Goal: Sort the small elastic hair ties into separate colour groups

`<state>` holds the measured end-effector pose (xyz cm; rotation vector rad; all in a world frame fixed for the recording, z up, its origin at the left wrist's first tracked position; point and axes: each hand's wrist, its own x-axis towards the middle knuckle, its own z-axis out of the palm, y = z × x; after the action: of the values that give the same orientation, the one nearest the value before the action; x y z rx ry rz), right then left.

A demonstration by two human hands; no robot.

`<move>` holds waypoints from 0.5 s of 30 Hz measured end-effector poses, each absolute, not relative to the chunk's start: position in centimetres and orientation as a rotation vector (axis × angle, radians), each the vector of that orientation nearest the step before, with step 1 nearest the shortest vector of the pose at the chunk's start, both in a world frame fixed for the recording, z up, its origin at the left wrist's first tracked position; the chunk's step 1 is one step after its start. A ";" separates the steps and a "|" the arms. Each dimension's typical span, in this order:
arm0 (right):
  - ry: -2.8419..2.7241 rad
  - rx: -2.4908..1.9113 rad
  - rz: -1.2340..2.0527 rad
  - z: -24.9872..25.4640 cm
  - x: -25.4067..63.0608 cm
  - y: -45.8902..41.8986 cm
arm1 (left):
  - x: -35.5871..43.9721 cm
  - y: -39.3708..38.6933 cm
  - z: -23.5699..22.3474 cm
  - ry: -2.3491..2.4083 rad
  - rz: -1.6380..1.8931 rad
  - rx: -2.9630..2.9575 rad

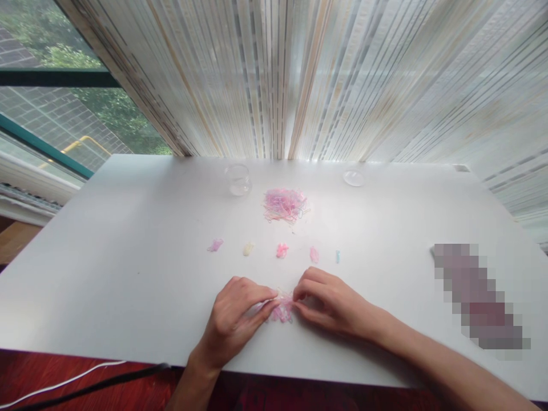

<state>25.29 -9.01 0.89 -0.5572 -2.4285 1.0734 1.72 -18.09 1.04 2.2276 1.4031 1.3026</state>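
Near the front edge of the table, a small heap of pastel rubber bands lies between my hands. My left hand pinches at its left side, thumb and index fingertips close together. From the right, my right hand also pinches at the heap, fingers curled. Exactly which bands sit in each pinch is too small to tell. Beyond them runs a row of little single-colour clusters: purple bands, pale yellow bands, bright pink bands, light pink bands and blue bands.
A larger tangled pile of mixed bands lies further back. Behind it stand a clear round container at left and a clear lid at right. A pixelated long object rests on the white table at right. Striped curtains hang behind.
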 end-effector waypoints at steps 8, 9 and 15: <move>-2.417 -0.526 1.070 1.0 25.2 -9.0 | 1.8 -18.1 1.1 1.340 1.355 2.143; -2.420 -0.529 1.063 1.0 25.3 -9.0 | 1.8 -18.2 1.1 1.328 1.360 2.118; -2.347 -0.532 1.025 0.7 25.2 -9.2 | 1.8 -18.4 0.9 1.264 1.368 2.002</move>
<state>25.20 -9.22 0.70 -0.5320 -2.3469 1.0251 1.79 -18.44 0.89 2.0019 1.2643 1.3678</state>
